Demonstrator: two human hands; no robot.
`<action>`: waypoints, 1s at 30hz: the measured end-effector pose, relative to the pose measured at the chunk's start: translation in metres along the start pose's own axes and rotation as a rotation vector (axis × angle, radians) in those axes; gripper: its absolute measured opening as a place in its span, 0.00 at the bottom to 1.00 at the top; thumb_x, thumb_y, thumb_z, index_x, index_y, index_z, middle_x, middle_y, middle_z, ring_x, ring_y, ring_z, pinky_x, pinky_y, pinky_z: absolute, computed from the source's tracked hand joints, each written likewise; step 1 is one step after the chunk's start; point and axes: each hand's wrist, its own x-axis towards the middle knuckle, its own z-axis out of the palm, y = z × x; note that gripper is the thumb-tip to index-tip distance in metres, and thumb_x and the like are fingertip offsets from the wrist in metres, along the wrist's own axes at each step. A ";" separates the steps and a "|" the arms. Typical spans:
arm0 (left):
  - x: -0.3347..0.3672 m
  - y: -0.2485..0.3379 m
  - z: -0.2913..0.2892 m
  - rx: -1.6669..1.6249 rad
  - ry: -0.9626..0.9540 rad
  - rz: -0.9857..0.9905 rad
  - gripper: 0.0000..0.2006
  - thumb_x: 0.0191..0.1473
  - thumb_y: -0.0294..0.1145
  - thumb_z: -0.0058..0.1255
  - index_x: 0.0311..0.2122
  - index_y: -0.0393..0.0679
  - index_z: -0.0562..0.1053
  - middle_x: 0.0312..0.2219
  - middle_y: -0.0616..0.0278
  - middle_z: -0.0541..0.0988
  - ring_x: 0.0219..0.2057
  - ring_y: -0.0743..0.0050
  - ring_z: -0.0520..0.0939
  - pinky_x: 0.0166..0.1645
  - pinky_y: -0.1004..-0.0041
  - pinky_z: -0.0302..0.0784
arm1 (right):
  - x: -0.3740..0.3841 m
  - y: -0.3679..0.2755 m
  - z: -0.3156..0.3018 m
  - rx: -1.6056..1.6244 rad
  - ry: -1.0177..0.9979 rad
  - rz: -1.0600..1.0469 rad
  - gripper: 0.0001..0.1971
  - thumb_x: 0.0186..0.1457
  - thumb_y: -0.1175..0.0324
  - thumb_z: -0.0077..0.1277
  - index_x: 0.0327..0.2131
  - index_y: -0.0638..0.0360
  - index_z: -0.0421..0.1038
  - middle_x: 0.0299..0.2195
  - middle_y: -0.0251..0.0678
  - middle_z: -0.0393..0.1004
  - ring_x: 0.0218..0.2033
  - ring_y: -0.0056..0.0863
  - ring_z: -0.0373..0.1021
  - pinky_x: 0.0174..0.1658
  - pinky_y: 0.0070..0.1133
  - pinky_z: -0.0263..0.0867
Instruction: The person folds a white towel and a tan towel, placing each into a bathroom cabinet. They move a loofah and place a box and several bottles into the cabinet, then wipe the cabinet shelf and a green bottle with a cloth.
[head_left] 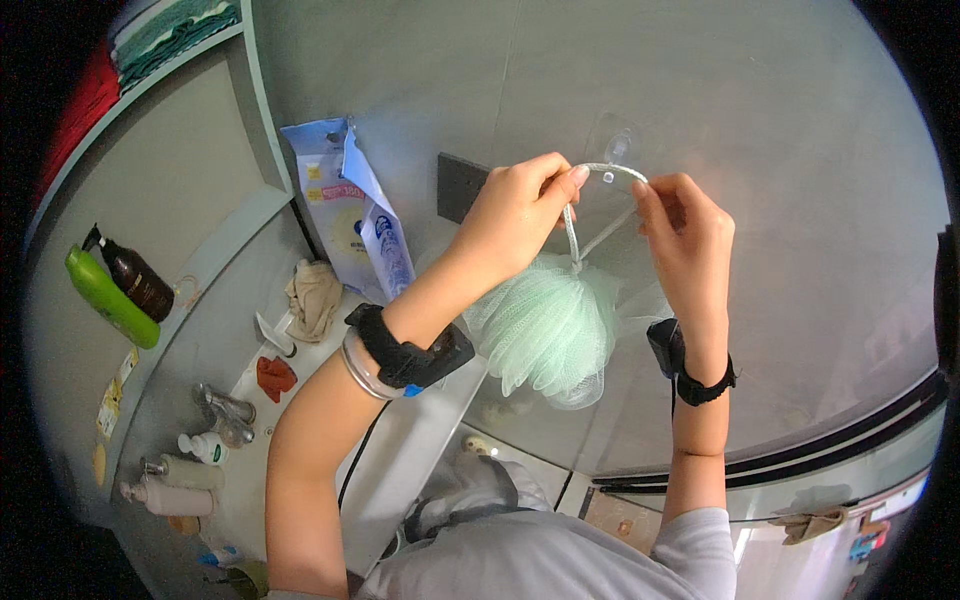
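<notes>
A pale green mesh bath puff (550,330) hangs by its white cord loop, which is stretched between my two hands. My left hand (520,210) pinches the loop's upper left part between thumb and fingertips. On the other side, my right hand (690,225) pinches the upper right part of the same cord. Just behind the top of the loop, a clear wall hook (619,150) is fixed to the grey wall; the cord passes close to it, and I cannot tell whether they touch. The puff dangles below my hands, apart from the counter.
A blue and white packet (345,215) hangs on the wall at left. The white counter (405,450) holds a beige cloth (313,300), a red cloth (275,378) and several bottles. Green (112,297) and dark brown (137,275) bottles stand on a ledge; folded towels (175,45) lie on a shelf.
</notes>
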 end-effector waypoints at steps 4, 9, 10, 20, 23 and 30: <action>0.002 -0.016 0.005 0.106 -0.063 -0.039 0.15 0.56 0.37 0.42 0.26 0.34 0.68 0.18 0.63 0.71 0.22 0.83 0.72 0.29 0.78 0.70 | -0.007 0.010 0.007 -0.168 -0.044 -0.089 0.09 0.48 0.71 0.52 0.21 0.65 0.65 0.16 0.42 0.67 0.15 0.35 0.65 0.20 0.23 0.60; -0.017 -0.010 0.004 0.317 -0.078 0.022 0.13 0.55 0.35 0.44 0.27 0.33 0.68 0.18 0.60 0.70 0.23 0.77 0.73 0.28 0.78 0.67 | -0.021 0.015 0.012 -0.136 -0.122 -0.051 0.07 0.48 0.72 0.52 0.23 0.65 0.66 0.17 0.41 0.67 0.16 0.31 0.64 0.20 0.22 0.60; -0.022 -0.010 0.000 0.373 -0.052 0.053 0.11 0.54 0.34 0.44 0.30 0.35 0.69 0.22 0.59 0.72 0.27 0.72 0.74 0.32 0.77 0.69 | -0.023 0.015 0.014 -0.077 -0.111 -0.042 0.07 0.48 0.73 0.52 0.23 0.66 0.67 0.17 0.40 0.67 0.16 0.29 0.64 0.20 0.21 0.60; -0.164 -0.096 -0.055 0.059 0.494 -0.287 0.11 0.57 0.34 0.41 0.38 0.37 0.69 0.33 0.61 0.75 0.36 0.76 0.75 0.41 0.77 0.67 | -0.143 0.085 -0.010 -0.097 0.130 0.213 0.04 0.52 0.76 0.46 0.25 0.65 0.67 0.21 0.31 0.67 0.23 0.17 0.61 0.28 0.14 0.58; -0.219 -0.136 -0.045 -0.037 0.523 -0.558 0.11 0.57 0.35 0.40 0.38 0.38 0.69 0.33 0.62 0.75 0.35 0.77 0.75 0.41 0.78 0.67 | -0.192 0.100 0.005 0.111 0.089 0.524 0.08 0.55 0.70 0.44 0.27 0.64 0.68 0.21 0.29 0.68 0.22 0.17 0.61 0.29 0.15 0.59; -0.287 -0.164 -0.033 -0.036 0.503 -0.765 0.12 0.58 0.36 0.39 0.38 0.39 0.68 0.33 0.61 0.75 0.35 0.75 0.76 0.40 0.76 0.69 | -0.246 0.095 0.076 1.591 -0.079 1.422 0.23 0.57 0.57 0.38 0.53 0.57 0.56 0.54 0.38 0.57 0.54 0.37 0.55 0.55 0.35 0.54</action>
